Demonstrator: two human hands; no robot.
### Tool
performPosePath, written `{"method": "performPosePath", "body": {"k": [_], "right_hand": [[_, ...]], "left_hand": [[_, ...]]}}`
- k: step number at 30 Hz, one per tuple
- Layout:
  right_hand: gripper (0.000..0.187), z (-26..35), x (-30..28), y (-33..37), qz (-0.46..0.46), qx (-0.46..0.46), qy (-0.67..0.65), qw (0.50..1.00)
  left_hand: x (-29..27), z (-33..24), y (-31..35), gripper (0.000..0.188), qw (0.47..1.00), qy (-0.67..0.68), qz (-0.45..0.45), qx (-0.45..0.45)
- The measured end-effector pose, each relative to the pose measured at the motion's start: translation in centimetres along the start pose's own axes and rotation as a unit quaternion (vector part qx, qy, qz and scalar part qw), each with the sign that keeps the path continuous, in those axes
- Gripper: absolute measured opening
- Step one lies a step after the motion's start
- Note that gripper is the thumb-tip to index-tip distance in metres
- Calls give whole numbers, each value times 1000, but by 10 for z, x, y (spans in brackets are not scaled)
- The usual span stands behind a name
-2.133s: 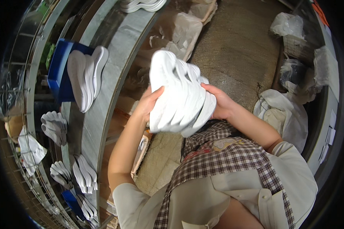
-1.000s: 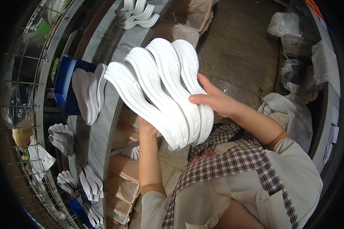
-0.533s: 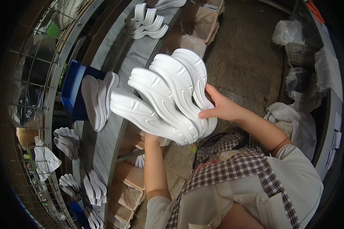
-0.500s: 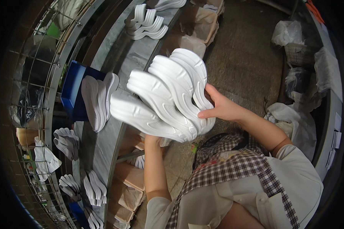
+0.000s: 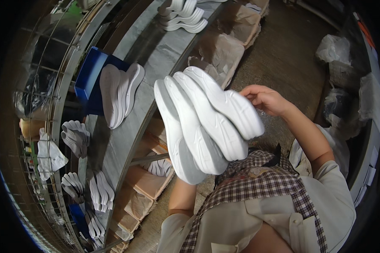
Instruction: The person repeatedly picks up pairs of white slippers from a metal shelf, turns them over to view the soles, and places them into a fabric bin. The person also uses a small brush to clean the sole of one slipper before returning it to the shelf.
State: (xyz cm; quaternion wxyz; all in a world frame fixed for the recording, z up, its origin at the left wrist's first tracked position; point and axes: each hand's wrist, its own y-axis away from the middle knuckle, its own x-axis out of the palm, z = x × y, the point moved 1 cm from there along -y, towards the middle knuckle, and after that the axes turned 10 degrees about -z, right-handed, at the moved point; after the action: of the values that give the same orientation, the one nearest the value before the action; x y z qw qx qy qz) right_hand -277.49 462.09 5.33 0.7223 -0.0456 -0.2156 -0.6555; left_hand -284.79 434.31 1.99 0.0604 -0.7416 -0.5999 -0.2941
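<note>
A fanned bundle of several thick white shoe soles (image 5: 207, 122) is held up in front of me, with wavy sidewalls and greyish faces partly showing. From below, my left forearm (image 5: 182, 196) reaches up behind the bundle. The soles hide my left hand, which bears their weight. My right hand (image 5: 266, 100) is at the right side of the bundle, its fingers loosely bent and slightly apart. Its fingertips come up to the edge of the rightmost sole; whether they touch it is hard to see.
On the left runs a grey marbled shelf (image 5: 133, 90) carrying more soles (image 5: 122, 95) beside a blue box (image 5: 88, 78). Another group of soles (image 5: 183, 19) lies at its far end. Lined bins (image 5: 219, 55) stand below. Wire mesh (image 5: 50, 67) borders the left; plastic bags (image 5: 333, 48) are at the right.
The bundle has been turned over and fanned out, moving right and down. My right hand has come off its grip on the soles and shifted up and right. The view has shifted slightly.
</note>
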Motion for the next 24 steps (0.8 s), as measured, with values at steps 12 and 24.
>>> {"method": "performPosePath", "body": {"k": [12, 24], "right_hand": [[69, -23, 37, 18, 86, 19, -398, 913], [72, -75, 43, 16, 24, -6, -310, 950]], "left_hand": [[10, 12, 41, 38, 957, 215, 127, -144], [26, -1, 43, 36, 925, 285, 171, -184]]}}
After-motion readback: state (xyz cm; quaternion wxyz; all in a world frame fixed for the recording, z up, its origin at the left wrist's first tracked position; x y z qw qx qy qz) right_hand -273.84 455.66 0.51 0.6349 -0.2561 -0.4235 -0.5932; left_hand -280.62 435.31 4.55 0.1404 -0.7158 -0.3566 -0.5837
